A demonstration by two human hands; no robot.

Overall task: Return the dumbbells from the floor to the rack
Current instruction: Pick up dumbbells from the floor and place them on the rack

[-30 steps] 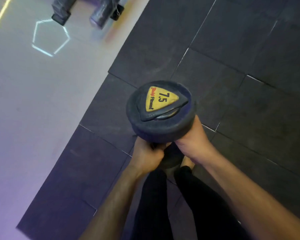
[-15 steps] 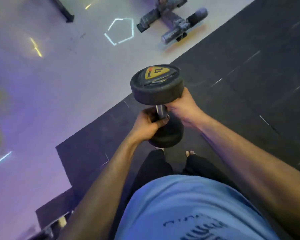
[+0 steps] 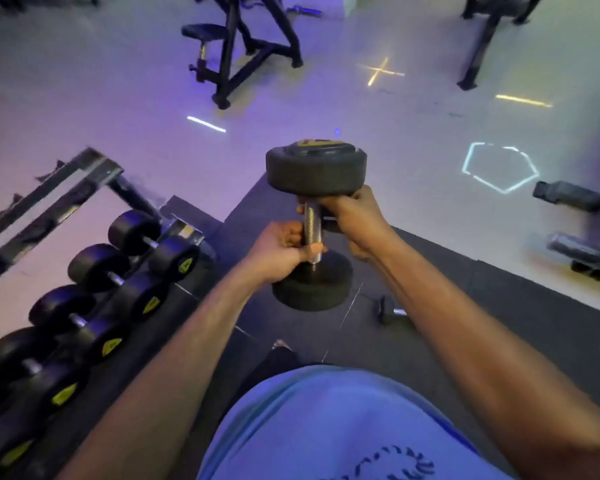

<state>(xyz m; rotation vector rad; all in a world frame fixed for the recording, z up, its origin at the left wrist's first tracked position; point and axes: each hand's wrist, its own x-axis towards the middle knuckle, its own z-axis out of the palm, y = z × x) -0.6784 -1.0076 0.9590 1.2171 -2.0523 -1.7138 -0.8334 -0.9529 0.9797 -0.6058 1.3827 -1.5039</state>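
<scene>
We are holding dumbbell (image 3: 315, 223) upright, mid-air, over dark mat, rack (image 3: 94, 271) at left. We are judging it heavy, rigid, rubber heads grippy; knurled steel bar being best hold. Left hand (image 3: 280, 249) wrapping fingers tight round lower bar. Right hand (image 3: 352, 216) curling round upper bar, under top head. Second, small dumbbell (image 3: 388, 311) lying on mat.
</scene>
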